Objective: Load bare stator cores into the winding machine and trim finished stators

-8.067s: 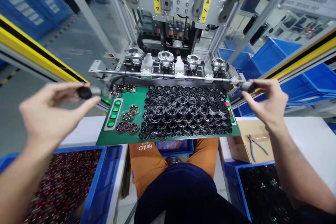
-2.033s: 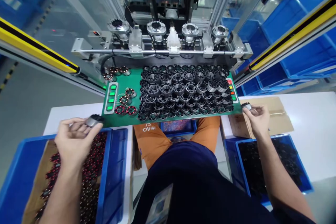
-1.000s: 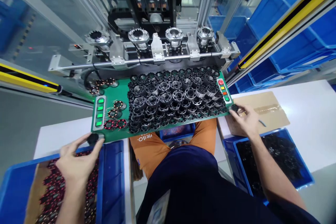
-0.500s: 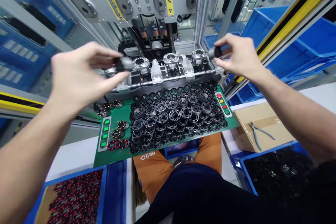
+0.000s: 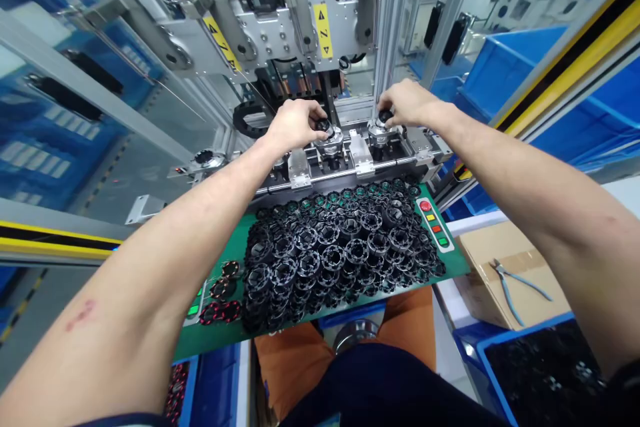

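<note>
My left hand point(image 5: 299, 123) pinches a black motor stator core point(image 5: 324, 125) at the top of the middle round metal holder point(image 5: 332, 145). The fingers of my right hand point(image 5: 407, 103) are closed on another black stator core point(image 5: 385, 116), at the mouth of the right holder point(image 5: 381, 136). How deep either core sits in its holder, I cannot tell. Stacks of similar black stator cores point(image 5: 330, 257) cover most of the green board point(image 5: 235, 330) below. Several cores wound with copper or red wire point(image 5: 220, 312) lie at the board's left.
Above the holders hangs a machine head point(image 5: 270, 37) with yellow labels. A button panel point(image 5: 435, 225) is at the board's right. Cutting pliers point(image 5: 515, 283) lie on a cardboard box point(image 5: 480, 260), with a blue bin point(image 5: 493, 373) of dark parts in front. Yellow-black posts point(image 5: 565, 57) flank the station.
Both hands have carried their stator cores to the holders: the left moved right to the middle one, the right moved left to the right one. The camera view has shifted slightly.
</note>
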A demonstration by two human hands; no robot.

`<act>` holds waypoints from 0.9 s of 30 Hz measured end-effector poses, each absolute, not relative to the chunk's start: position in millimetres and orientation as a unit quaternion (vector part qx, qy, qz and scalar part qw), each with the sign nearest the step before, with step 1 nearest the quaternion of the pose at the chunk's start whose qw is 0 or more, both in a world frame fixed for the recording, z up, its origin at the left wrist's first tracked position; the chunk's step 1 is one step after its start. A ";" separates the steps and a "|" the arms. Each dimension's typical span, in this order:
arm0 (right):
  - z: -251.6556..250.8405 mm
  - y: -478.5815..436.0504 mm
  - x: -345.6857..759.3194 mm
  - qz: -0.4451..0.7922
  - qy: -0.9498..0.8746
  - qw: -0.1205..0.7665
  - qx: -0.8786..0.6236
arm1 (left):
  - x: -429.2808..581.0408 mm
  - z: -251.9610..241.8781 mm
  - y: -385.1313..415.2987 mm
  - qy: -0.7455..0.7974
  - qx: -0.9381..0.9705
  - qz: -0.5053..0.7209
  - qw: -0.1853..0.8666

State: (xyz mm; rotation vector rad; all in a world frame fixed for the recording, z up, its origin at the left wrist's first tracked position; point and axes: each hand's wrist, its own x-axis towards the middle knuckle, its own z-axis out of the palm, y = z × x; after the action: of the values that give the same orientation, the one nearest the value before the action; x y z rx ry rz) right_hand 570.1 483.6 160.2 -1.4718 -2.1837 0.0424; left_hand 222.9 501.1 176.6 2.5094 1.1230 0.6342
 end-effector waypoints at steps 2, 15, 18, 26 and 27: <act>164.3 491.1 571.3 0.032 -0.823 0.242 -0.512 | 222.8 177.7 507.1 0.381 0.887 0.201 0.163; 175.0 481.3 563.0 0.003 -0.817 0.096 -0.568 | 236.3 194.8 509.8 0.384 0.918 0.070 0.069; 161.6 433.9 546.4 -0.043 -0.794 0.041 -0.606 | 233.6 184.1 472.7 0.407 0.912 0.057 -0.015; 128.1 360.8 530.1 -0.086 -0.783 0.175 -0.591 | 221.7 152.5 429.7 0.383 0.923 0.032 0.018; 128.2 361.2 530.0 -0.086 -0.780 0.175 -0.595 | 210.7 156.7 437.1 0.370 0.928 0.033 0.026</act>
State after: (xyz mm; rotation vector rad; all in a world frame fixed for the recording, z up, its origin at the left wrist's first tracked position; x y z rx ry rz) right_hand 530.0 361.2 128.2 -1.6870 -2.2091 -0.2425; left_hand 210.7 437.1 156.7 2.8671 1.1444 0.1023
